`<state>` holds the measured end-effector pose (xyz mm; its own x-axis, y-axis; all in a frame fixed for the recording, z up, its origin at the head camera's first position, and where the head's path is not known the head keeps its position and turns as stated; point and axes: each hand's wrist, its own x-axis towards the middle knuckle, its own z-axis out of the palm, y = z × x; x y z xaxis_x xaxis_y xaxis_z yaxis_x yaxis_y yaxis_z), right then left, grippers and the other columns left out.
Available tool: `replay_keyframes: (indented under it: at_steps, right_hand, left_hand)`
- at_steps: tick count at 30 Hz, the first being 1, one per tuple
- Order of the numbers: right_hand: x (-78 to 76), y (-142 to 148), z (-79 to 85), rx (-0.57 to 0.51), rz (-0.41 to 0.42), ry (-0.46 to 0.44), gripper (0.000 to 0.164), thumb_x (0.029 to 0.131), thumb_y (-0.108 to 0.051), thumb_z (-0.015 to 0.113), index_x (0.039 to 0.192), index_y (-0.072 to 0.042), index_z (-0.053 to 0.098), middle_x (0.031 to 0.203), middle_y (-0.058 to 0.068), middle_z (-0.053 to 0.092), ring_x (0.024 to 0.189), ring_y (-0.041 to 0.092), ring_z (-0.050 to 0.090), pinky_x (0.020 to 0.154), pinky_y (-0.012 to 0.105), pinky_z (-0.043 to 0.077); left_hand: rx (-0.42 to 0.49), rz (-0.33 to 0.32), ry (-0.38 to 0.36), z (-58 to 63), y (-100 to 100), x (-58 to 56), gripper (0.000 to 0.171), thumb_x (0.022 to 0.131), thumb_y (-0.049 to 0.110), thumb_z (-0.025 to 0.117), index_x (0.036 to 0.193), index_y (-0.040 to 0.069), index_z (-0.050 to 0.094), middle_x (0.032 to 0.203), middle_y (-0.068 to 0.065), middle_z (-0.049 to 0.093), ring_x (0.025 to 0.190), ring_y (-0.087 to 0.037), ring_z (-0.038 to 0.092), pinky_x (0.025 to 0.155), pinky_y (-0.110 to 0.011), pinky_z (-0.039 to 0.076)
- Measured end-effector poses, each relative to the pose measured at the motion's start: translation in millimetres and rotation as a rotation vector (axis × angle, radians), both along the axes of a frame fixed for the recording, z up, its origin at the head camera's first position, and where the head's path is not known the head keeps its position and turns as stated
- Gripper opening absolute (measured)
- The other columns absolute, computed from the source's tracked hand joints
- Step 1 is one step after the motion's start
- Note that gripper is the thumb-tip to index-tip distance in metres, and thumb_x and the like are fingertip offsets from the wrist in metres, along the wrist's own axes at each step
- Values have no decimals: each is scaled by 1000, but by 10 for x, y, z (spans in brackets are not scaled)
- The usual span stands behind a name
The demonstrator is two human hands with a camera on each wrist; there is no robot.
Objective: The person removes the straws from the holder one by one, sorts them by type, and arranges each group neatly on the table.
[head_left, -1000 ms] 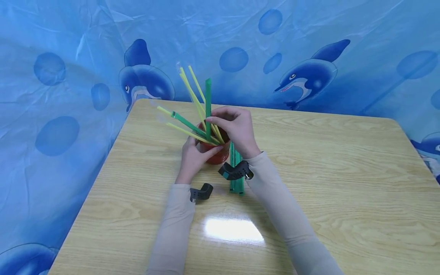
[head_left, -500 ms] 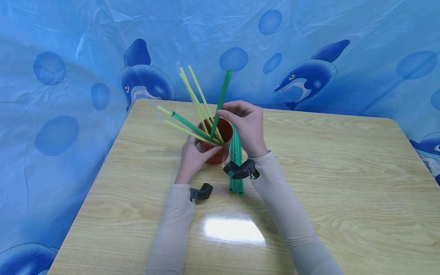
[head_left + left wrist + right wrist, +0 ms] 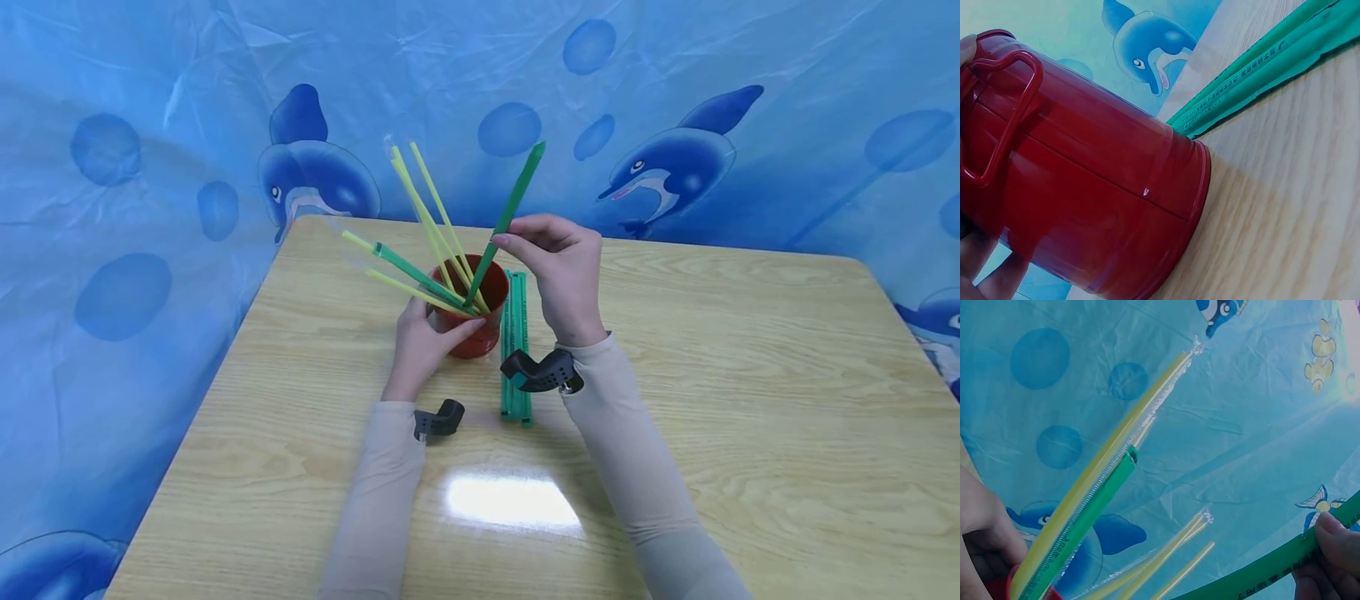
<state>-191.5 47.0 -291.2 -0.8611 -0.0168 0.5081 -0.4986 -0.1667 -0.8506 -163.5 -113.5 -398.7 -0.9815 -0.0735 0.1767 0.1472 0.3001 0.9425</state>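
Note:
My left hand [image 3: 422, 346] grips the near left side of a red metal cup [image 3: 480, 340], thumb along the rim. A wire side handle [image 3: 1015, 125] shows on the cup in the left wrist view. Between thumb and fingers, my right hand [image 3: 561, 271] pinches a green-wrapped straw [image 3: 519, 190], tilted to the right, its lower end inside the cup. Several yellow straws [image 3: 420, 212] in clear sleeves fan out from the cup to the left and back. Among them leans another green-wrapped straw [image 3: 408, 267]. In the right wrist view, the pinched straw [image 3: 1272, 569] bends slightly.
Green-wrapped straws [image 3: 516, 367] lie side by side on the wooden table [image 3: 712, 400], just right of the cup. Behind the table hangs a blue sheet [image 3: 450, 75] printed with dolphins. Each wrist carries a black camera mount [image 3: 542, 372].
My right hand has moved right, swinging the upper end of the green-wrapped straw from upright to a rightward tilt. The left hand and the cup have stayed in place.

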Motion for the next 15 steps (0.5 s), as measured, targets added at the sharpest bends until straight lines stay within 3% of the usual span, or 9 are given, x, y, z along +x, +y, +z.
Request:
replay_keyframes:
  at_steps: [15]
  right_hand:
    - [30, 100, 39, -96, -21, 46, 17, 77, 11, 70, 81, -5, 75, 75, 0, 70, 70, 16, 65, 74, 34, 55]
  left_hand:
    - [-15, 17, -54, 18, 0, -2, 77, 76, 33, 79, 139, 10, 42, 139, -8, 46, 130, -27, 41, 105, -45, 35]
